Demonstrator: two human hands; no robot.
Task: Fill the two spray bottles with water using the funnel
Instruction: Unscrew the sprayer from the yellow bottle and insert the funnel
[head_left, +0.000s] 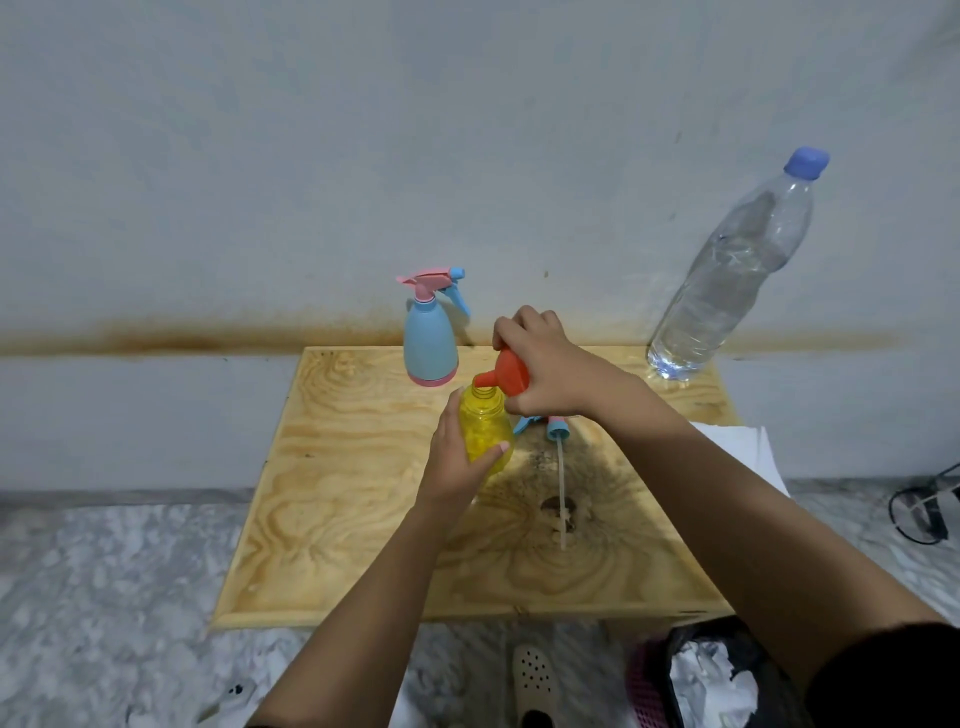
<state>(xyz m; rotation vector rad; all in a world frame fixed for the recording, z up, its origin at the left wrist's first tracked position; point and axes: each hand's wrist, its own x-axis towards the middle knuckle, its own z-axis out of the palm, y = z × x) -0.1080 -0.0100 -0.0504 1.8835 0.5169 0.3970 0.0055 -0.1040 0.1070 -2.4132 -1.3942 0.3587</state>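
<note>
I see my left hand (457, 462) wrapped round the yellow bottle (485, 431) at mid-surface (337, 467). My right hand (545, 364) grasps the orange funnel (506, 371), tilted, its spout at the bottle's open neck. The blue spray bottle (430, 338) stands just behind.

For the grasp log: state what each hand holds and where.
Left hand grips yellow spray bottle around its body; right hand holds orange funnel by its bowl.
</note>
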